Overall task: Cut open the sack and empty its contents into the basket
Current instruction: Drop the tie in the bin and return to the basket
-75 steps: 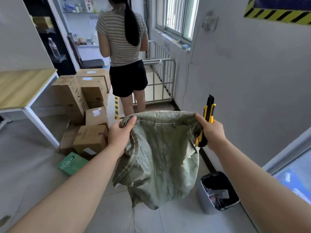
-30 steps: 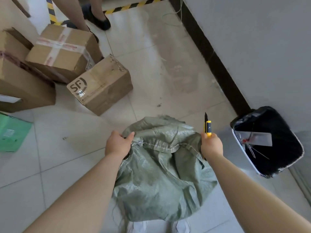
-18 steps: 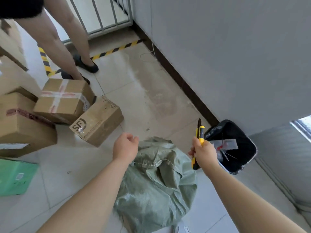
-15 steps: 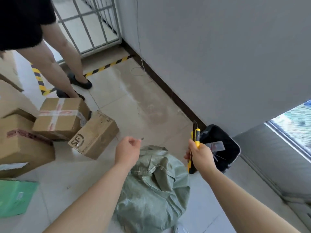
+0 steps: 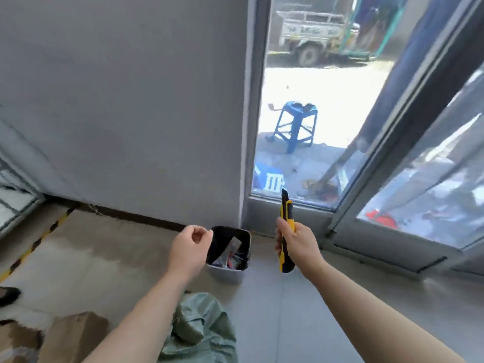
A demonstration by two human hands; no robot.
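The green woven sack point(image 5: 201, 334) lies crumpled on the floor at the bottom of the view, below my left forearm. Neither hand touches it. My left hand point(image 5: 190, 247) hovers above the floor just left of the basket, fingers curled in, and I see nothing held in them. The basket point(image 5: 225, 273) is a small grey bin with a black liner and some scraps inside, standing against the wall. My right hand point(image 5: 298, 242) grips a yellow and black utility knife point(image 5: 286, 213), its tip pointing up, to the right of the basket.
A grey wall point(image 5: 131, 113) rises straight ahead. Glass doors point(image 5: 419, 179) fill the right side, with a blue stool point(image 5: 294, 127) outside. Cardboard boxes point(image 5: 73, 334) sit at the bottom left. Another person's shoe point(image 5: 9, 296) shows at the left edge.
My left hand has let go of the sack, which now lies on the floor. The view has swung right toward the glass doors. The knife stays in my right hand.
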